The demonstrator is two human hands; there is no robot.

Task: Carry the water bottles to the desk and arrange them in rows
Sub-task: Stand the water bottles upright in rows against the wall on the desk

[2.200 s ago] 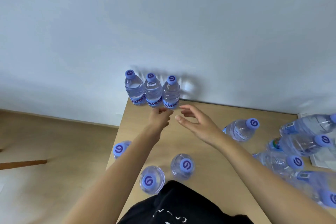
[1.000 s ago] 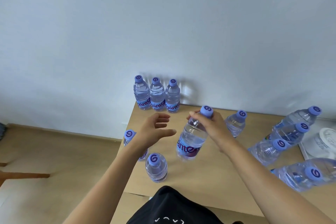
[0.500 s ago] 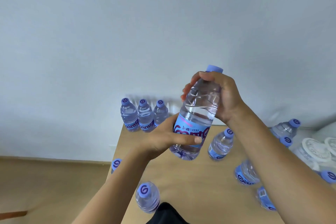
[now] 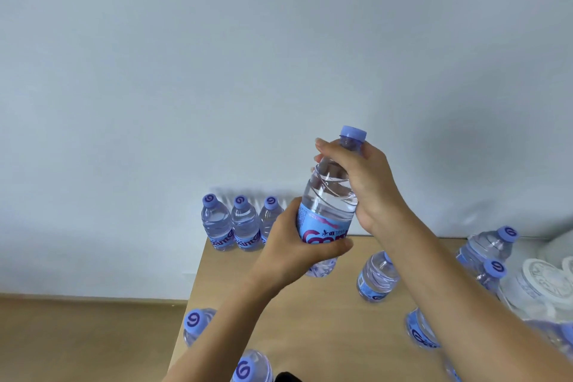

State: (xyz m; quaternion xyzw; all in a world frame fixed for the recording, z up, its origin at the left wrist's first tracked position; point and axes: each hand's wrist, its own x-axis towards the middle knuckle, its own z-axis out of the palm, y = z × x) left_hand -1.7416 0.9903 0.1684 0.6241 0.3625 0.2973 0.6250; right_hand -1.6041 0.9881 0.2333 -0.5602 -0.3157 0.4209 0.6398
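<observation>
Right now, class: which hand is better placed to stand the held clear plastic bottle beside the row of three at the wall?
Probably left: the left hand grips the held bottle at its label, nearest the row of three.

plain room: wooden desk (image 4: pixel 325 319) against bare wall (image 4: pixel 217 71).

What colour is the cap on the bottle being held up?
Light purple-blue, plain on its side; the cap shows best in the head view.

bottle labels (image 4: pixel 248 243) — "Gante", partly hidden
</observation>
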